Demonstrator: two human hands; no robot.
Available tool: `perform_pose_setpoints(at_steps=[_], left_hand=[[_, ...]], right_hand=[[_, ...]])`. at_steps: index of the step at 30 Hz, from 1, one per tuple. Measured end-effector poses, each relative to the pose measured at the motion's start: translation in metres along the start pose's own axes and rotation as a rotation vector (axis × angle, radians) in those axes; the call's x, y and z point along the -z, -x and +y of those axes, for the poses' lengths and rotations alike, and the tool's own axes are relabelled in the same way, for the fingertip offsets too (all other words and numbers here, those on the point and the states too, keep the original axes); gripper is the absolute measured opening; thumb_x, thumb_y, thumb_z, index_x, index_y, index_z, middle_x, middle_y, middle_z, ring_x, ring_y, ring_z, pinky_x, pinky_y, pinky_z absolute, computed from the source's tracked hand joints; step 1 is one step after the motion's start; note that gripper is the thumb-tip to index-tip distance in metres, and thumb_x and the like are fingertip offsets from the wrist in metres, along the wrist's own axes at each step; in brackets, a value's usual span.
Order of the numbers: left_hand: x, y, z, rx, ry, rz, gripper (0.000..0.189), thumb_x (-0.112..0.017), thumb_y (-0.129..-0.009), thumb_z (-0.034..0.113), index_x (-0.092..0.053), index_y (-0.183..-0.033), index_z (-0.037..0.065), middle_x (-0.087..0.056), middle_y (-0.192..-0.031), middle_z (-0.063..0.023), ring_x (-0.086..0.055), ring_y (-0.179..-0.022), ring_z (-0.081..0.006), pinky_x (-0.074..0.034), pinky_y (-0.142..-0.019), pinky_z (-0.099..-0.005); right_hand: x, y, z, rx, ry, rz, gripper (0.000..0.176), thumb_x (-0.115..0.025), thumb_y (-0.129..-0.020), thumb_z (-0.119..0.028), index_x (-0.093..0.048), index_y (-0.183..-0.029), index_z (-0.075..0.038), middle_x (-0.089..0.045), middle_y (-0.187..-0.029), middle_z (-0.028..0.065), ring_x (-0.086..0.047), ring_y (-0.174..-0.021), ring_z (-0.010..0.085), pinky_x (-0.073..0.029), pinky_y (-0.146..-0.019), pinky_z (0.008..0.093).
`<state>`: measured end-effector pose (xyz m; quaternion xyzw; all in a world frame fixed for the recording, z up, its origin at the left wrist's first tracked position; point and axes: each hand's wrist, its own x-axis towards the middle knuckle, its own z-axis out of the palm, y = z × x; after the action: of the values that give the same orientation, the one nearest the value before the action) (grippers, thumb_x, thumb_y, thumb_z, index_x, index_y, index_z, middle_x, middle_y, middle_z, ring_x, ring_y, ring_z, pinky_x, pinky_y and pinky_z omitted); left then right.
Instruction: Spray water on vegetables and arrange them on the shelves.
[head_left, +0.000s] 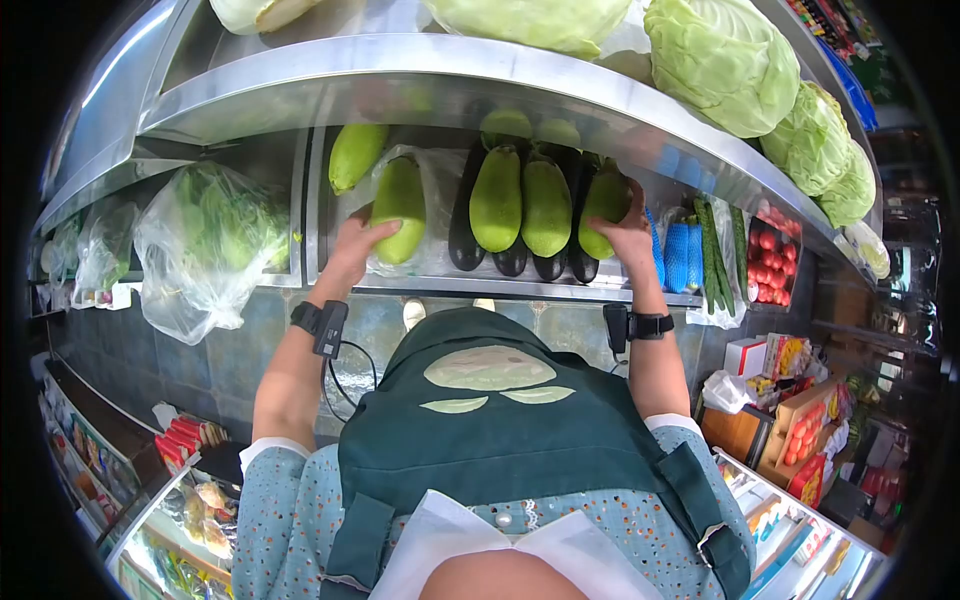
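Note:
On a lower metal shelf lie several green squashes and dark eggplants. My left hand (357, 243) is closed on the left side of a green squash (400, 208), thumb across its front. My right hand (628, 232) is wrapped round the right side of another green squash (603, 212). Between the hands, two squashes, a left one (496, 198) and a right one (547, 205), rest on dark eggplants (466, 215). One more squash (357, 157) lies behind my left hand. Clear plastic (440, 180) is beside the squash at my left hand.
Cabbages (722, 62) sit on the upper shelf, whose metal edge (400, 57) overhangs the lower one. Bagged greens (212, 240) hang over the left edge. Blue-netted items (682, 256), cucumbers (714, 262) and packed tomatoes (772, 262) are at the right.

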<state>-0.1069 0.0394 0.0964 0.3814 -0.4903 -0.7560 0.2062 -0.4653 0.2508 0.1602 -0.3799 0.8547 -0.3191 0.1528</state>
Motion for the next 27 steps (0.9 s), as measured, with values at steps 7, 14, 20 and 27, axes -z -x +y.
perform_pose_setpoints(at_steps=[7,14,20,27], left_hand=[[-0.015,-0.044,-0.065,-0.258,-0.66,0.021,0.069,-0.073,-0.079,0.027,-0.045,-0.133,-0.005,-0.054,-0.128,-0.0226,-0.053,-0.118,-0.0317,-0.04,-0.099,-0.0366],[-0.019,-0.035,-0.074,-0.242,-0.714,0.082,0.069,-0.07,-0.081,0.028,-0.042,-0.136,-0.004,-0.052,-0.128,-0.0243,-0.049,-0.118,-0.037,-0.041,-0.098,-0.0404],[-0.084,-0.03,0.005,-0.6,-0.929,0.155,0.06,-0.068,-0.08,0.027,-0.048,-0.131,0.003,-0.054,-0.122,-0.0212,-0.05,-0.114,-0.0392,-0.04,-0.098,-0.0448],[-0.213,-0.059,0.057,-0.947,-1.195,-0.428,0.059,-0.069,-0.081,0.033,-0.05,-0.13,0.006,-0.053,-0.127,-0.0172,-0.046,-0.121,-0.0351,-0.035,-0.105,-0.0441]], right_hand=[[-0.043,-0.021,0.054,0.077,0.083,-0.074,0.094,-0.076,-0.067,-0.038,-0.032,-0.142,-0.003,-0.052,-0.13,0.0212,-0.051,-0.121,0.035,-0.042,-0.1,0.0379],[-0.022,-0.012,0.095,-0.329,-0.523,-0.071,0.071,-0.067,-0.084,-0.046,-0.044,-0.137,-0.005,-0.059,-0.123,0.014,-0.06,-0.105,0.0228,-0.05,-0.077,0.0351],[-0.035,0.002,0.09,-0.572,-0.741,-0.203,0.066,-0.057,-0.09,-0.054,-0.052,-0.129,-0.001,-0.061,-0.119,0.0108,-0.058,-0.105,0.0203,-0.045,-0.086,0.0328],[-0.078,0.002,0.101,-0.393,-0.696,-0.064,0.069,-0.05,-0.092,-0.057,-0.055,-0.124,0.003,-0.058,-0.124,0.0225,-0.053,-0.118,0.0325,-0.04,-0.097,0.0359]])
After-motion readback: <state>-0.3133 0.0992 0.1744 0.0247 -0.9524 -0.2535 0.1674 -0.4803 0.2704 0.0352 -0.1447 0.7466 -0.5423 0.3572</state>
